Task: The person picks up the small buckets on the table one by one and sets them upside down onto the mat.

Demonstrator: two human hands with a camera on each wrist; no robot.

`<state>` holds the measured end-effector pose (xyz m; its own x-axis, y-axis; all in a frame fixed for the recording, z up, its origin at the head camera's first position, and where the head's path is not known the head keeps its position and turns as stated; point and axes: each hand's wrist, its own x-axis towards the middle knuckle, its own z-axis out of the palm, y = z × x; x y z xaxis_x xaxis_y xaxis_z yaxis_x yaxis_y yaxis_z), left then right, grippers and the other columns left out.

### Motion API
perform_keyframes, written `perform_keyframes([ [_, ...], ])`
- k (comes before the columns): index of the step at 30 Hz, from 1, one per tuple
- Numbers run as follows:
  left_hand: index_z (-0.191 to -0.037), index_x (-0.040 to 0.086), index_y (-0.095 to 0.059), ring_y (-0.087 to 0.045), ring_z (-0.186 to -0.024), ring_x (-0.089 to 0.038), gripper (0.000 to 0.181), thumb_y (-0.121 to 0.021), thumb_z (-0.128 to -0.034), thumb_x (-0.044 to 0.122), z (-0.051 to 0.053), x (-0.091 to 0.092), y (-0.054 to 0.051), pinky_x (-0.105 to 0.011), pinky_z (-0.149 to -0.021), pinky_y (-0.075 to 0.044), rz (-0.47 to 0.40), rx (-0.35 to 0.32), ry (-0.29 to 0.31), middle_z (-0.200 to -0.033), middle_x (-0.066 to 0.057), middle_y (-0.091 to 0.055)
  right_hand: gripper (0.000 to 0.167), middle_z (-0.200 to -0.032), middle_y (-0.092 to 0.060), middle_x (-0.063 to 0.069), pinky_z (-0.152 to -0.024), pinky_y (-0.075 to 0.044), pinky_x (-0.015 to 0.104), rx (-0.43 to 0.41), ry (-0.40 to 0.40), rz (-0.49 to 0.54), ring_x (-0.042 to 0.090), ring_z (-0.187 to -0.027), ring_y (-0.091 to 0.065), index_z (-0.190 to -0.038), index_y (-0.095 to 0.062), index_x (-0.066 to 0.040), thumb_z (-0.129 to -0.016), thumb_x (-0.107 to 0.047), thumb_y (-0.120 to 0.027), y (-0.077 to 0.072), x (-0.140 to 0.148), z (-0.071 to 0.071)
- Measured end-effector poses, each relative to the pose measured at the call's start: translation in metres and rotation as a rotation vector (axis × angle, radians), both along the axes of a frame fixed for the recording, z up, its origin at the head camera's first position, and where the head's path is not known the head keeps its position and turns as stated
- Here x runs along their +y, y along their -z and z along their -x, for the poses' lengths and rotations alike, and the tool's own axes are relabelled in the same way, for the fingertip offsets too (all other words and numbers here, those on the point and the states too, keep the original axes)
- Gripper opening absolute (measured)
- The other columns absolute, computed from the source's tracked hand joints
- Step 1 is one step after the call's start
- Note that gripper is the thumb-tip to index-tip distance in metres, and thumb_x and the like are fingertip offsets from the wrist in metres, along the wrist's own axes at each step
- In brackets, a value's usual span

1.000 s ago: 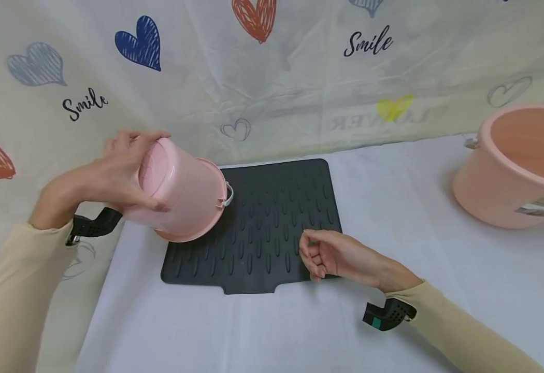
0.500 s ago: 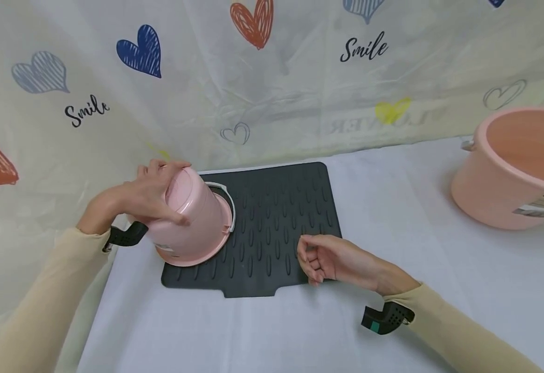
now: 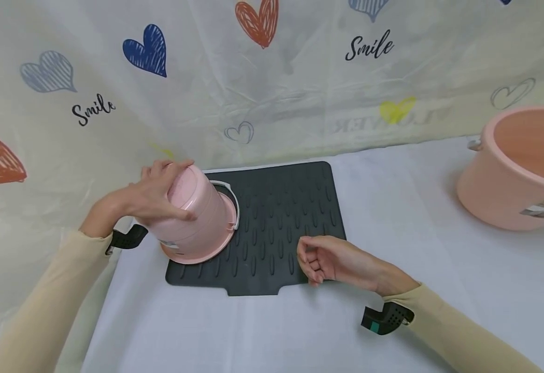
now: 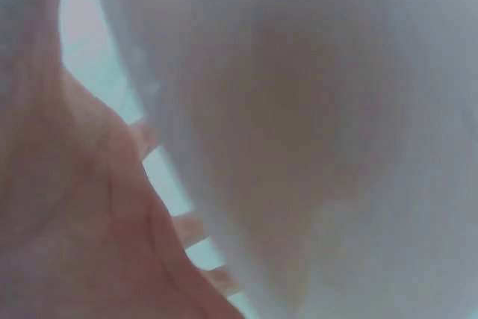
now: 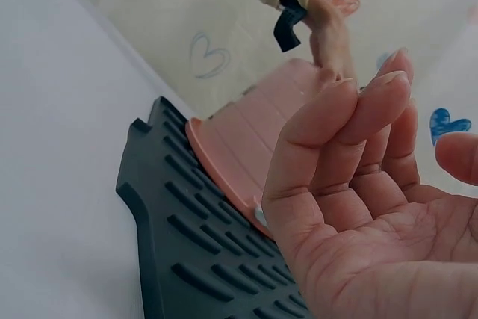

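As we look down from the head, the left hand (image 3: 154, 194) grips an upturned pink bucket (image 3: 204, 226) over a black mat's (image 3: 276, 207) left end. The left wrist shows us that hand beside the blurred bucket; the right wrist, the right hand (image 5: 358, 214) loosely curled, relaxed.

The small pink bucket (image 3: 204, 225) has been lowered and shifted rightward by the left hand (image 3: 153, 194), its mouth turned further down toward the black mat (image 3: 272, 228). Its white handle (image 3: 238, 211) has been swung outward.
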<state>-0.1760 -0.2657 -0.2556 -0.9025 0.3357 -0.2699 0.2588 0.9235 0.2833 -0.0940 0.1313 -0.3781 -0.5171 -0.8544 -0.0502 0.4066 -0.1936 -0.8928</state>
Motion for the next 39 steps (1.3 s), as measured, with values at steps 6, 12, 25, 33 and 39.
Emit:
perform_keyframes([
  [6,-0.166,0.019,-0.015,-0.02,-0.137,-0.05,0.132,-0.096,-0.0654,0.044,-0.006,-0.011,-0.006,-0.069,-0.098,-0.037,-0.014,-0.033,0.045,-0.16,-0.028,-0.014,0.035,-0.078,-0.057,0.0,-0.07,-0.048,0.027,-0.002,0.009,-0.021,0.013,-0.066,-0.054,-0.093,-0.056,-0.011,-0.115,-0.028,-0.035,-0.001,0.0,0.0],
  [12,-0.166,0.017,-0.012,-0.02,-0.134,-0.05,0.134,-0.096,-0.0642,0.042,-0.005,-0.016,-0.008,-0.067,-0.094,-0.042,-0.002,-0.052,0.082,-0.158,-0.029,-0.016,0.035,-0.078,-0.056,0.0,-0.069,-0.047,0.027,0.008,0.004,-0.02,0.013,-0.066,-0.053,-0.092,-0.056,-0.011,-0.115,-0.027,-0.035,-0.002,-0.001,0.001],
  [25,-0.164,0.016,-0.02,-0.018,-0.133,-0.051,0.126,-0.094,-0.0671,0.045,-0.004,-0.003,-0.01,-0.062,-0.094,-0.035,-0.032,0.016,0.013,-0.155,-0.029,-0.021,0.034,-0.078,-0.056,0.001,-0.069,-0.047,0.028,0.012,0.007,-0.042,0.014,-0.066,-0.052,-0.091,-0.055,-0.008,-0.115,-0.027,-0.037,-0.002,-0.004,0.0],
  [33,-0.165,0.018,-0.017,-0.015,-0.135,-0.053,0.125,-0.092,-0.0684,0.047,-0.005,-0.001,0.002,-0.068,-0.091,-0.039,-0.032,0.048,-0.002,-0.16,-0.029,-0.015,0.034,-0.078,-0.056,0.001,-0.07,-0.049,0.029,0.026,0.013,-0.054,0.016,-0.066,-0.051,-0.091,-0.055,-0.009,-0.115,-0.025,-0.036,-0.005,-0.002,0.003],
  [39,-0.166,0.025,-0.02,-0.013,-0.143,-0.05,0.116,-0.083,-0.0757,0.061,-0.008,0.004,0.015,-0.076,-0.09,-0.031,-0.022,0.117,-0.07,-0.164,-0.025,-0.013,0.036,-0.078,-0.056,-0.002,-0.072,-0.048,0.029,0.059,0.069,-0.032,0.016,-0.068,-0.049,-0.092,-0.054,-0.01,-0.116,-0.024,-0.03,-0.015,0.022,0.015],
])
